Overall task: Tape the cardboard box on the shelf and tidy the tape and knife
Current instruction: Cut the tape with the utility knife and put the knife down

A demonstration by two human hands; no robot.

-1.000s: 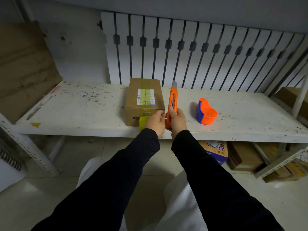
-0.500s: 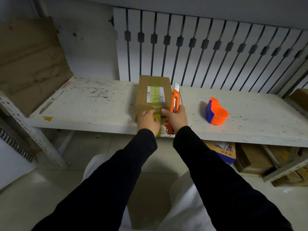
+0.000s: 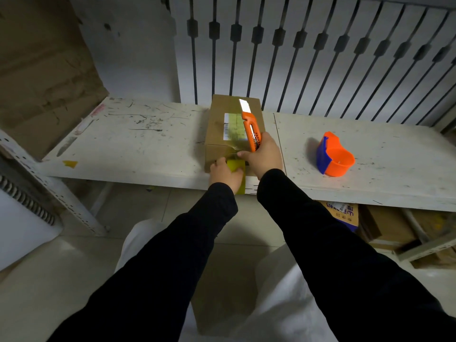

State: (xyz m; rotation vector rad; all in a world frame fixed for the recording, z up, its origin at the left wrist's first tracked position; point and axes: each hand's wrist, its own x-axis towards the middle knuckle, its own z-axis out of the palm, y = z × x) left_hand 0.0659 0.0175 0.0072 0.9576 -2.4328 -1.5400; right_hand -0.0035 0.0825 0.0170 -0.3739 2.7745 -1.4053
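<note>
Cardboard box [image 3: 222, 134] sits on the shelf [image 3: 138, 149]. Against its near face, the left hand [image 3: 225, 174] pinches a loose yellow tape strip [image 3: 237, 169]. Just right, the right hand [image 3: 265, 159] grips an orange knife [image 3: 251, 130], blade pointing away over the box top. A tape dispenser [image 3: 335, 157] lies well apart, rightward.

- cardboard box [image 3: 222, 134] on shelf [image 3: 138, 144], mid, near front edge
- tape dispenser [image 3: 335, 157] on shelf, well right of box
- knife [image 3: 250, 130] over box top, in right hand [image 3: 264, 157]
- left hand [image 3: 225, 175] at box front face, on tape strip [image 3: 237, 166]
- more boxes [image 3: 385, 225] under shelf, right side
</note>
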